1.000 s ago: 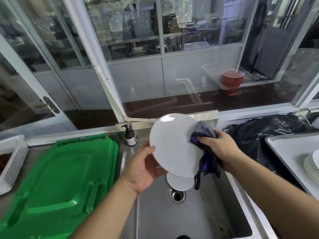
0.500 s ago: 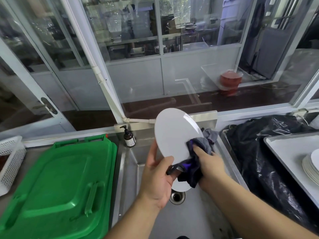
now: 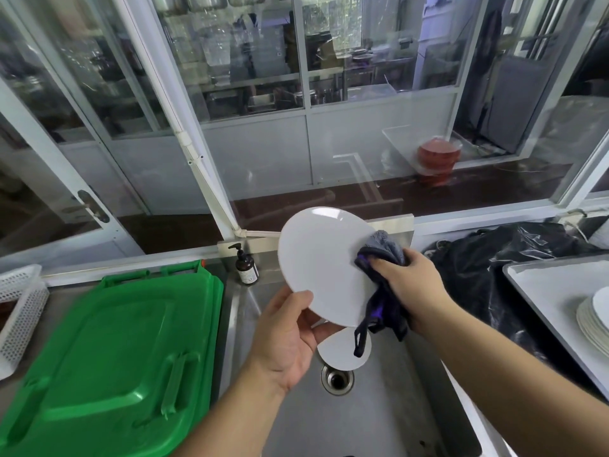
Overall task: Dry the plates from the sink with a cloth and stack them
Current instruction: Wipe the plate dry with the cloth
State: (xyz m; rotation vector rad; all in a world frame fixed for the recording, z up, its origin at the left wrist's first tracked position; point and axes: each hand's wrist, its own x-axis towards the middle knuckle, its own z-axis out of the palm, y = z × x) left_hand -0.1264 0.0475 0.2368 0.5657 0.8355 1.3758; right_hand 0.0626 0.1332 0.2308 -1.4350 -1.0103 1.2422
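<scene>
Lid (image 3: 108, 351), green, far left | left hand (image 3: 286, 341) pinches white plate (image 3: 326, 265) by its lower rim, tilted above sink (image 3: 379, 423) | right hand (image 3: 412, 285) grips grey-purple cloth (image 3: 382, 258) against plate's right edge | stacked plates (image 3: 593, 318) far right

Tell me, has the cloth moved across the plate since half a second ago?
Yes. The cloth went from the lower edge of the plate up to its upper right edge, away from the drain, gripped by the right hand.
</scene>
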